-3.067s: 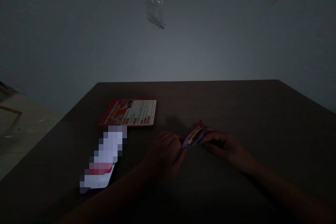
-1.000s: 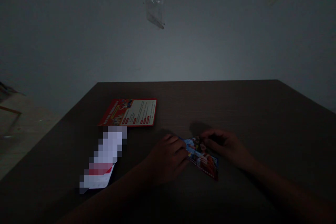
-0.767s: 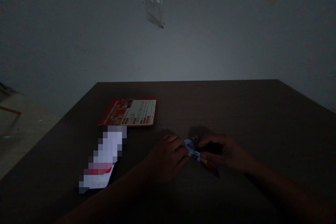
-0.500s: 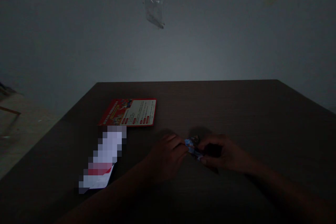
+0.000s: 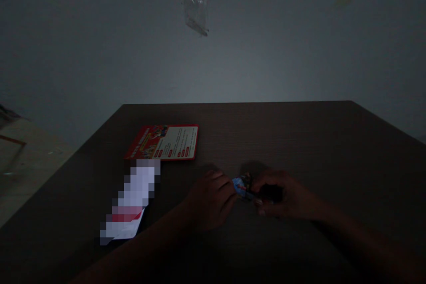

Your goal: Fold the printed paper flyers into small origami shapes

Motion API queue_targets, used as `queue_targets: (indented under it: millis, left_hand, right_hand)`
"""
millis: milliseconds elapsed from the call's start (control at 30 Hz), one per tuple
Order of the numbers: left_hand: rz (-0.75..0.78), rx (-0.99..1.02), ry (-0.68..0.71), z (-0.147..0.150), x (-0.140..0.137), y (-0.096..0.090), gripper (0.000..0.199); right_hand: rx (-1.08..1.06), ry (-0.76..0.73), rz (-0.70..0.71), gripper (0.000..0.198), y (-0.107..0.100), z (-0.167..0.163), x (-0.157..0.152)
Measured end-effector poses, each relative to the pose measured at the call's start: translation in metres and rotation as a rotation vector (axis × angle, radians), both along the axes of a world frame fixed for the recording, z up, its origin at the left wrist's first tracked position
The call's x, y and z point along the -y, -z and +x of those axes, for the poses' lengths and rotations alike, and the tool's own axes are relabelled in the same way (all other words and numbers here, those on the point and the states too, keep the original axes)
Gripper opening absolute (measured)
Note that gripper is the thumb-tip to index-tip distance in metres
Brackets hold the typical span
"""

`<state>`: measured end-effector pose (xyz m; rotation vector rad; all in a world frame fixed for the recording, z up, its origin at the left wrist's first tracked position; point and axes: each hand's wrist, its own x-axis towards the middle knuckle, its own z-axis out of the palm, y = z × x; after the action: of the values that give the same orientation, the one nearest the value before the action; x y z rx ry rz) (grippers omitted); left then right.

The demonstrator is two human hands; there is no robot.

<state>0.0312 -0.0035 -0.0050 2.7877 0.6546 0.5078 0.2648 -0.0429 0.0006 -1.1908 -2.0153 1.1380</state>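
Dim light covers a dark wooden table [image 5: 273,133]. Between my hands, just above or on the tabletop, is a small crinkled blue-and-dark packet [image 5: 240,186]; its exact kind is hard to make out. My left hand [image 5: 211,199] has its fingers closed at the packet's left end. At the other end, my right hand [image 5: 286,195] is curled, thumb and index finger pinching the packet's right side. Both fingertips and part of the packet are lost in shadow.
A red and white printed card or booklet [image 5: 179,142] lies at the table's back left. In front of it rests a lit, phone-like screen [image 5: 128,230], mostly pixelated, beside my left forearm. A clear plastic bag [image 5: 196,2] hangs against the grey wall [image 5: 266,49].
The packet has shifted and turned slightly, showing a rounder blue face. My right fingers have moved a little at its lower right, and my left hand stays nearly in place.
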Motion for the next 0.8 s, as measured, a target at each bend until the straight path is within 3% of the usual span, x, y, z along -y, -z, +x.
queue_targets:
  millis: [267,800]
  left_hand:
    - [-0.014,-0.009,-0.014,0.0,0.0,-0.001,0.013]
    - [-0.078,-0.02,-0.106,-0.002,0.0,0.007,0.022]
  right_hand:
    - [0.085,-0.018,0.16,0.016,-0.002,0.001,0.0]
    - [0.133,0.05,0.151,0.005,0.006,-0.002,-0.002]
